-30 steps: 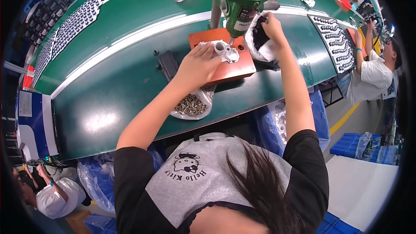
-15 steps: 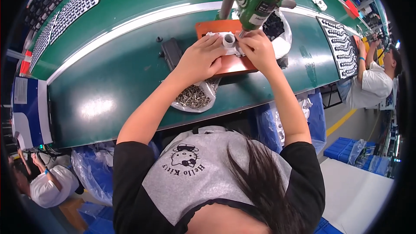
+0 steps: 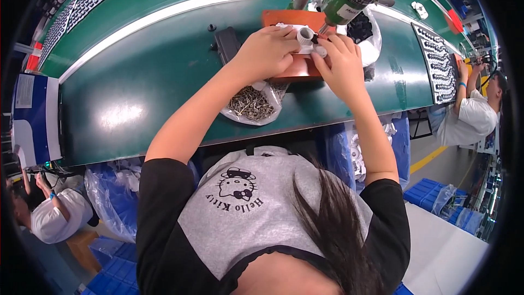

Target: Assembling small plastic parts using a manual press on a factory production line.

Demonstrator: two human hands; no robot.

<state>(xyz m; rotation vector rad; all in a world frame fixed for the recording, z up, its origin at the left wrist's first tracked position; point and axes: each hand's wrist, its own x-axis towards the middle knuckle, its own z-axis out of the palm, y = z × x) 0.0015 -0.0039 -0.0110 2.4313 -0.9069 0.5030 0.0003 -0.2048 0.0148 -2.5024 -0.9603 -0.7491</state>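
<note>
A white plastic housing (image 3: 292, 28) with an upright round tube sits on the orange base (image 3: 299, 71) of a green press (image 3: 349, 0). My left hand (image 3: 267, 52) lies over the housing's left side, its fingers bent onto it and the thumb tucked toward the near side. On the other side my right hand (image 3: 344, 63) grips the housing's right end, the thumb in front and the fingers behind. A small black piece (image 3: 315, 39) shows by the right fingertips, next to the tube. The press's metal tip (image 3: 326, 27) comes down just behind those fingers, which it partly overlaps.
An open clear bag of screws (image 3: 251, 104) lies near the table's front edge. Left of the base is a dark elongated tool (image 3: 226, 43). A white bag of black parts (image 3: 363, 30) stands behind my right hand. Trays of parts (image 3: 436, 60) and a co-worker (image 3: 472, 114) are at right.
The view has shifted, so the bench sits higher and farther right. My right fingers have spread from a pinch by the press tip to around the housing's right end; the black piece now shows.
</note>
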